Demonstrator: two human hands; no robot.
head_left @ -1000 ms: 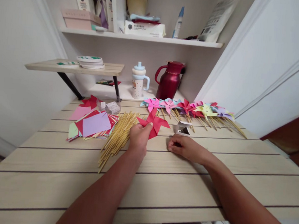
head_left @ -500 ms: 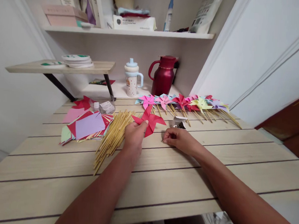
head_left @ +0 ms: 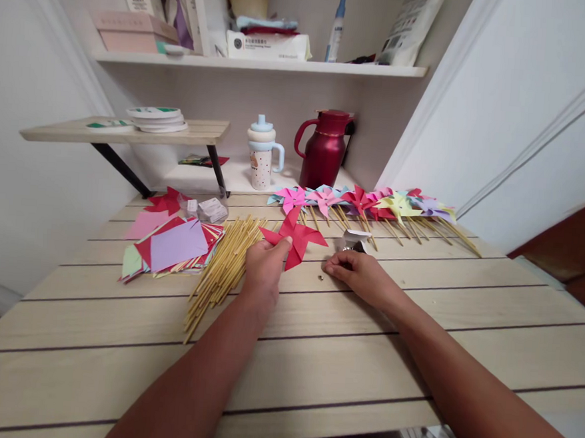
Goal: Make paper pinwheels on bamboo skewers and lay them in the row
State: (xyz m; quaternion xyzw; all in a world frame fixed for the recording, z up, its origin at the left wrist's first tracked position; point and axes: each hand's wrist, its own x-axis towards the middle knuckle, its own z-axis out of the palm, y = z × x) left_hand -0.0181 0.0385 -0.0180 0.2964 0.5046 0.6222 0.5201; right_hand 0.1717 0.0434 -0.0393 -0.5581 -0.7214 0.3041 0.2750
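My left hand (head_left: 265, 262) pinches a red paper pinwheel (head_left: 298, 241) between thumb and fingers, holding it above the table. My right hand (head_left: 352, 268) is closed, its curled fingertips low over the tabletop; whatever they may hold is hidden. Just left of those fingertips lies a tiny metal piece (head_left: 321, 278). Behind the right hand stands a small open box (head_left: 355, 237) with shiny bits in it. Bundled wooden sticks (head_left: 223, 267) lie beside my left hand, partly behind it.
Stacked coloured paper sheets (head_left: 177, 248) and a red folded paper shape (head_left: 166, 201) lie at the left. Several finished pinwheels on sticks (head_left: 358, 202) line the back. A tumbler (head_left: 261, 155) and a red jug (head_left: 323, 151) stand behind, near a small raised shelf (head_left: 206, 131).
My right hand has shifted slightly right, and the tiny metal piece now shows plainly on the table. My left hand keeps hold of the red pinwheel. The view has turned slightly left.
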